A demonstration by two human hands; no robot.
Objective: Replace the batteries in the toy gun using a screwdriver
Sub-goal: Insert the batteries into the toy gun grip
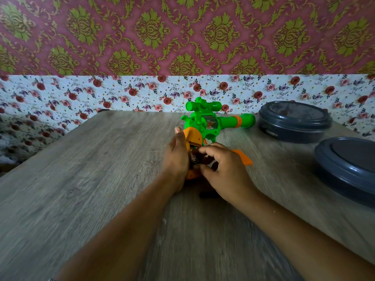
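A green and orange toy gun (205, 122) lies on the wooden table (81, 179), barrel pointing right, its orange grip toward me with the battery bay open. My left hand (176, 159) grips the orange handle from the left, thumb up along its back. My right hand (221, 169) has its fingers curled over the open bay and pinches a dark battery (193, 158) there. An orange cover piece (243, 157) lies on the table just right of my right hand. A dark object (207, 194), possibly the screwdriver, shows under my right wrist.
Two dark grey round lidded containers stand at the right: one at the back (294, 122), one nearer at the table's right edge (347, 165). A floral-papered wall (121, 92) rises behind the table's far edge.
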